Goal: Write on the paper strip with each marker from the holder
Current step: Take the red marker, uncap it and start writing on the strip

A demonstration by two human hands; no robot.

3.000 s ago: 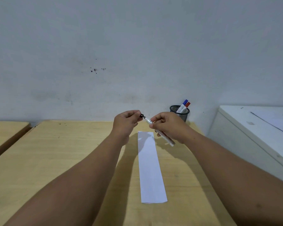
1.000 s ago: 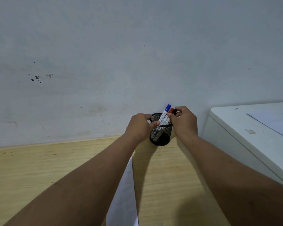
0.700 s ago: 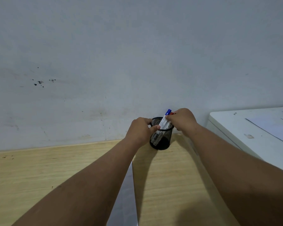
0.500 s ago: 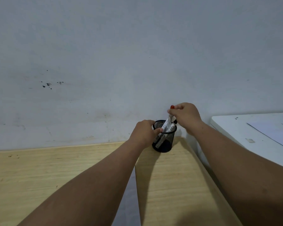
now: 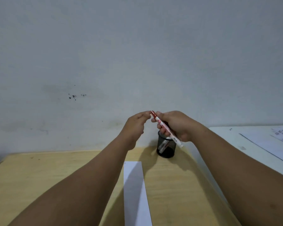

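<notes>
My right hand [image 5: 178, 124] grips a white marker with a red cap [image 5: 166, 128], held slanted in the air above the black mesh holder [image 5: 166, 148]. The red cap points up and left. My left hand [image 5: 136, 126] is beside it, fingertips right at the red cap; whether they pinch it I cannot tell. Other markers lean inside the holder. The white paper strip [image 5: 136, 193] lies lengthwise on the wooden table [image 5: 55, 173], its far end just in front of the holder.
A grey wall stands right behind the holder. A white cabinet top [image 5: 235, 144] with printed sheets [image 5: 271, 142] adjoins the table on the right, slightly higher than the wood surface.
My right hand has lifted the red-capped marker out of the holder. My left hand has let go of the holder and risen to the marker's cap. The view has tilted down.
</notes>
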